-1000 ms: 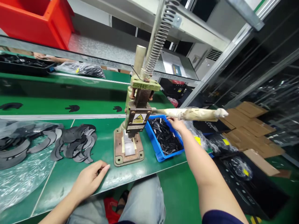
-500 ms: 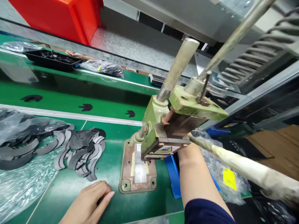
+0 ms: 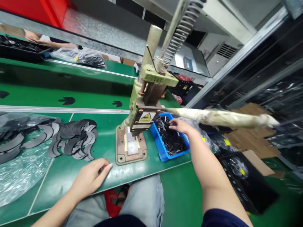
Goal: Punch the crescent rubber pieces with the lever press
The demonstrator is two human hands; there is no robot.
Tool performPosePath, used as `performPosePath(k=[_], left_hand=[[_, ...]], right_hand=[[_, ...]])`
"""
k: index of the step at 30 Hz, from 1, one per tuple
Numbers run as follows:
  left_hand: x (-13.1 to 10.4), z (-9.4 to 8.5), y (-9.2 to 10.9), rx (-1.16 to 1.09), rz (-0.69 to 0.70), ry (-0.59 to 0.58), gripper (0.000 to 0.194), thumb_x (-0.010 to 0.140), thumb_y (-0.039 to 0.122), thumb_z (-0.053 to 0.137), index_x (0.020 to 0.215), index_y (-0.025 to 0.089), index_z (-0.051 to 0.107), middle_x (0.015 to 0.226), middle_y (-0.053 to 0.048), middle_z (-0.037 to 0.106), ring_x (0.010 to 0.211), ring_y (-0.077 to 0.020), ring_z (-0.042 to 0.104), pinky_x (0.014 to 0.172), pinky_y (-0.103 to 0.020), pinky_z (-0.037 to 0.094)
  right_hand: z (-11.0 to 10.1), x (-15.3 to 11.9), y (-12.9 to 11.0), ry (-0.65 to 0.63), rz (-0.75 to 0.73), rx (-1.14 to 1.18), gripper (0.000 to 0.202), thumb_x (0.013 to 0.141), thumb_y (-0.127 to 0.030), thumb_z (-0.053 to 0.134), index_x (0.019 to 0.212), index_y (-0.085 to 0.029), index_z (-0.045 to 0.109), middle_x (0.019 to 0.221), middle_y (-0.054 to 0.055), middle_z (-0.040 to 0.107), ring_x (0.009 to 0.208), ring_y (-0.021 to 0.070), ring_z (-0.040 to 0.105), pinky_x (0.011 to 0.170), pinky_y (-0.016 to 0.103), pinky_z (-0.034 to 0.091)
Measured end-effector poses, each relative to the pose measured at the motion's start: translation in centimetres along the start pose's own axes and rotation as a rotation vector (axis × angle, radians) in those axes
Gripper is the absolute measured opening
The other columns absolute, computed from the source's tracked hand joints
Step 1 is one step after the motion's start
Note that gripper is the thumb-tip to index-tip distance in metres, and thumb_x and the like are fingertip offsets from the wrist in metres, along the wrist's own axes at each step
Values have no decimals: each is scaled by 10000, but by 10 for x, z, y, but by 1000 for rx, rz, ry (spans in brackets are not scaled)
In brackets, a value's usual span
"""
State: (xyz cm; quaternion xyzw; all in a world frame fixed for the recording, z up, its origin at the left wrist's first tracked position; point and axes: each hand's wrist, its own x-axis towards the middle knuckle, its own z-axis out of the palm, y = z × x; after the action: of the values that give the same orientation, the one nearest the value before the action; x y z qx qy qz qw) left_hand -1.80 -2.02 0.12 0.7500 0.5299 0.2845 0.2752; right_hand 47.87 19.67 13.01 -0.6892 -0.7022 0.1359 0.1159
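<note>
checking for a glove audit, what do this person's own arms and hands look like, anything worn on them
The left hand and right hand are bare: no gloves, watches or bracelets show. A short, dark navy-blue fabric sleeve covers the top of the right arm.

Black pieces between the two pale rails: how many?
3: a black piece at the left edge, another farther right, a third just left of the press; the press may hide more.
</note>
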Motion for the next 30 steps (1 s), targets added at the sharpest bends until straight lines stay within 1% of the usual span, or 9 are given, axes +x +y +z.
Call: performPosePath(k=[3,7,11,14,18,21,23,26,30], left_hand=[[-1,-3,4,13,-4,-9,344,1042,522,519,901,264,699,812,-10,714,768,-199,662,718,-288,484],[-2,-6,7,6,-12,-17,367,1032,543,513,908,259,709,833,-19,732,793,-208,670,731,-297,487],[-3,-6,10,-16,-36,17,384,1029,558,514,904,256,716,835,-22,730,798,-209,667,733,-301,477],[-4,-8,12,-51,-62,67,385,1025,536,533,855,236,703,803,-19,712,758,-195,637,712,-303,456],[-1,-12,15,-227,-103,138,351,1025,504,560,883,206,681,798,-17,692,726,-171,619,694,-297,470],[-2,-10,29,-382,-63,243,284,1020,465,604,1011,193,688,888,-36,698,791,-164,653,738,-292,526],[-5,-7,45,-420,34,271,292,1011,436,644,1173,197,691,1040,-68,703,856,-161,676,776,-294,554],[-9,-5,68,-424,199,220,450,1005,389,677,1426,240,621,1262,-112,671,891,-153,697,792,-302,580],[-14,-6,81,-383,324,172,314,1039,311,633,1336,235,705,1162,-96,744,959,-177,716,854,-322,597]], right_hand=[[16,-46,2,-175,22,-61,382,988,-512,678,1132,-159,706,1108,72,726,1015,164,694,992,402,598],[32,-77,-9,-162,43,-116,358,991,-499,672,1115,-164,702,1154,75,712,1092,179,675,1053,428,567],[29,-88,-26,-30,82,-101,264,960,-435,705,1019,-178,718,1062,64,723,1051,189,671,1047,433,545],[16,-97,-41,124,65,-7,130,878,-343,730,891,-216,752,1014,108,744,1055,262,672,1071,469,493],[10,-113,-63,330,35,241,293,868,-465,641,944,-206,753,1083,171,727,1067,331,654,1067,552,469],[38,-146,-95,343,1,499,471,870,-606,599,1088,-205,715,1061,141,721,931,268,666,943,489,548],[71,-174,-126,252,-33,671,518,859,-665,632,1118,-221,698,1049,106,724,875,221,672,858,422,581],[123,-208,-174,55,-31,902,519,856,-708,673,1010,-214,703,890,75,719,755,185,666,733,364,595],[160,-234,-213,-139,-7,1138,512,852,-714,712,921,-208,673,791,51,705,654,141,623,614,295,552]])
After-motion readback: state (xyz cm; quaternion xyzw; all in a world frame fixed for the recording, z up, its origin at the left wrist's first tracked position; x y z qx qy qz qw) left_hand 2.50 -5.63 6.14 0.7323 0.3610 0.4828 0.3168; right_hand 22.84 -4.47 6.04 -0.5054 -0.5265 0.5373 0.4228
